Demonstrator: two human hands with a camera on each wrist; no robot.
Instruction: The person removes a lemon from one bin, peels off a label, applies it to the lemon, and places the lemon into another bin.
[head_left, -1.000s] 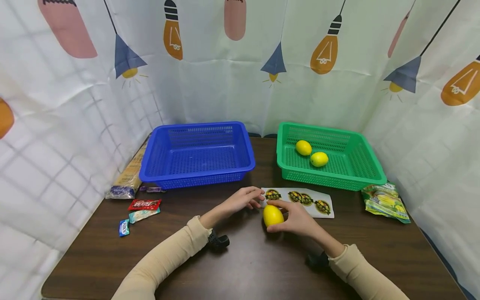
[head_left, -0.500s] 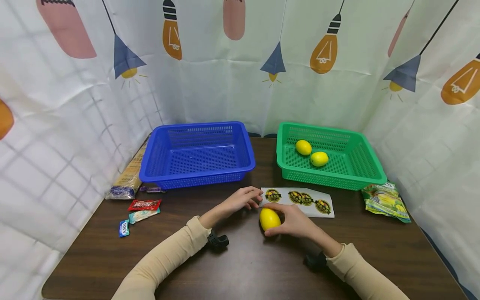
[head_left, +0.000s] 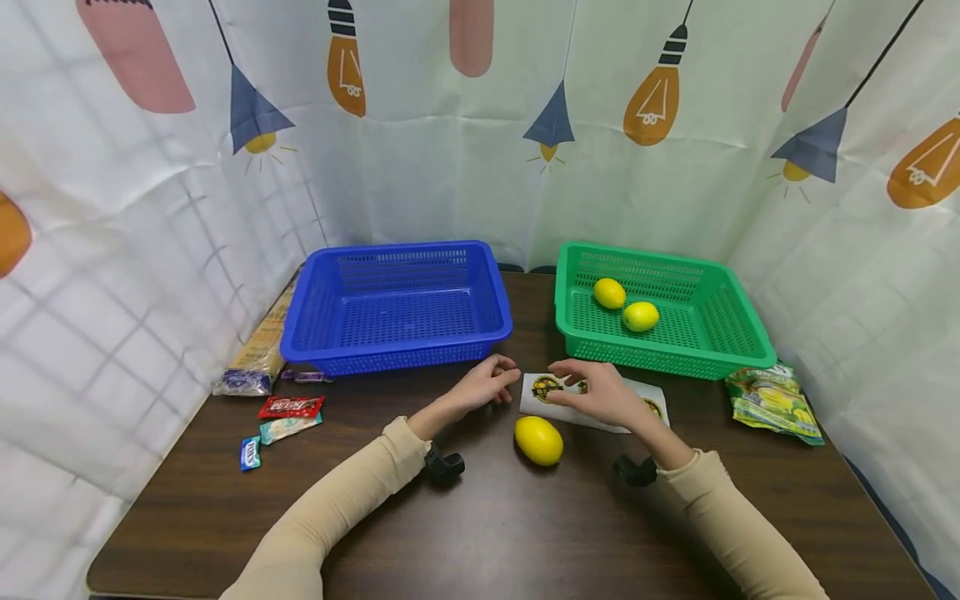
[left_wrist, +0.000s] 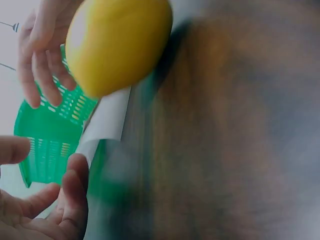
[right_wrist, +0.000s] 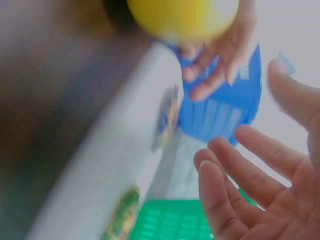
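Observation:
A yellow lemon [head_left: 538, 441] lies on the dark table just in front of a white sheet of round black-and-yellow stickers [head_left: 534, 406]. Over that sheet hovers my right hand [head_left: 606, 397], its fingers loosely bent and holding nothing; the right wrist view shows the palm [right_wrist: 265, 190] bare. To the left of the sheet, my left hand [head_left: 483, 386] hangs with relaxed fingers and nothing in them. Up close, the lemon [left_wrist: 120, 47] fills the top of the left wrist view, apart from both hands. Part of the sheet is covered by the right hand.
A green basket [head_left: 660, 360] with two lemons [head_left: 625, 305] stands at back right, a blue basket [head_left: 397, 358] at back left. Small wrapped snacks [head_left: 290, 407] and a long packet [head_left: 258, 354] lie left. A green snack bag [head_left: 772, 403] lies at the right.
My right hand has let go of the lemon and moved up and right over the sticker sheet. The lemon now rests on the table. My left hand has shifted slightly.

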